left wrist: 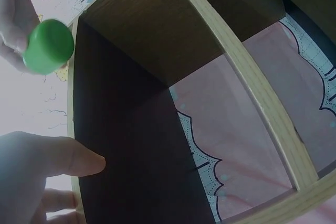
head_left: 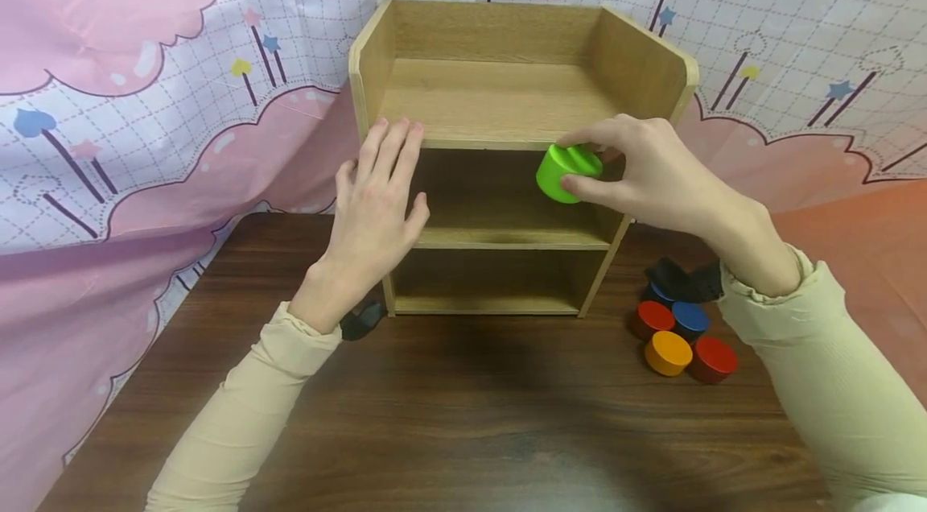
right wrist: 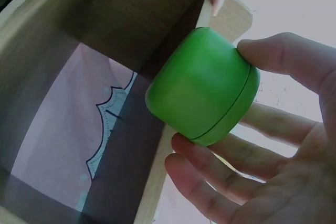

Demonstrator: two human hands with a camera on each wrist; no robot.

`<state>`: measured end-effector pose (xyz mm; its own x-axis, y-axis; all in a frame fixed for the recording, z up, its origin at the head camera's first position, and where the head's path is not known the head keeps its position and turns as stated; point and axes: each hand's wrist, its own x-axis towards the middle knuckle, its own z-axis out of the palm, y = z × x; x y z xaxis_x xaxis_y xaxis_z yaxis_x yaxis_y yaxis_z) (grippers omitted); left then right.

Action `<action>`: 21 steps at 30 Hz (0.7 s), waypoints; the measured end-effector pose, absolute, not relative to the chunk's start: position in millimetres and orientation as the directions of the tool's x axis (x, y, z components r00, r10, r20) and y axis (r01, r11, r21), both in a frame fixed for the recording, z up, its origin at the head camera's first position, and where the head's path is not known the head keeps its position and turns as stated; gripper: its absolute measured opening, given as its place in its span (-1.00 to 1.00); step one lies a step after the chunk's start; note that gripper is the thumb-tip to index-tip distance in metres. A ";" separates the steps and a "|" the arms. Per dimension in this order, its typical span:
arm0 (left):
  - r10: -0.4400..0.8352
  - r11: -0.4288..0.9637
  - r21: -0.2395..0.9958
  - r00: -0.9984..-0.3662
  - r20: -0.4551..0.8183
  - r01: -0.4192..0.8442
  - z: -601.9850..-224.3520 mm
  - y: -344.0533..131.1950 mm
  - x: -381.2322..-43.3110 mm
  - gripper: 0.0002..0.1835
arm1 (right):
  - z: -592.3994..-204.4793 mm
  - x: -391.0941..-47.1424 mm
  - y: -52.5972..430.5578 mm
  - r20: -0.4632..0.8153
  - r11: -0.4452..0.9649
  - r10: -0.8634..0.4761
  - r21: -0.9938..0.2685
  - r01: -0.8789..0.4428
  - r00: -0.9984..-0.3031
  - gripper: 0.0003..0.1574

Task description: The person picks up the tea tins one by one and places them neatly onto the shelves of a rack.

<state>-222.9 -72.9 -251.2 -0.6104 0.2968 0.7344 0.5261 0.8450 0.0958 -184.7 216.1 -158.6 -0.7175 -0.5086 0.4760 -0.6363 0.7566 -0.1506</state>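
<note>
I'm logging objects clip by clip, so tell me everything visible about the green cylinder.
The green cylinder is short, smooth and bright, with rounded edges and a thin seam near one end, possibly a closed lid. It looks like plastic or painted metal. It is tilted, pinched in the right hand, in front of the wooden shelf unit, around middle-opening height in the head view.

The green container (right wrist: 197, 87) looks smooth plastic; the shelf (head_left: 500, 93), wood-grained; the backdrop (head_left: 174, 150), cloth.
</note>
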 end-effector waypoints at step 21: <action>0.303 0.848 0.089 -0.616 0.727 0.523 -250.2 -73.1 -222.3 -0.19 | -116.2 -215.6 178.0 0.438 0.785 -0.455 -0.214 -0.581 -0.776 -0.51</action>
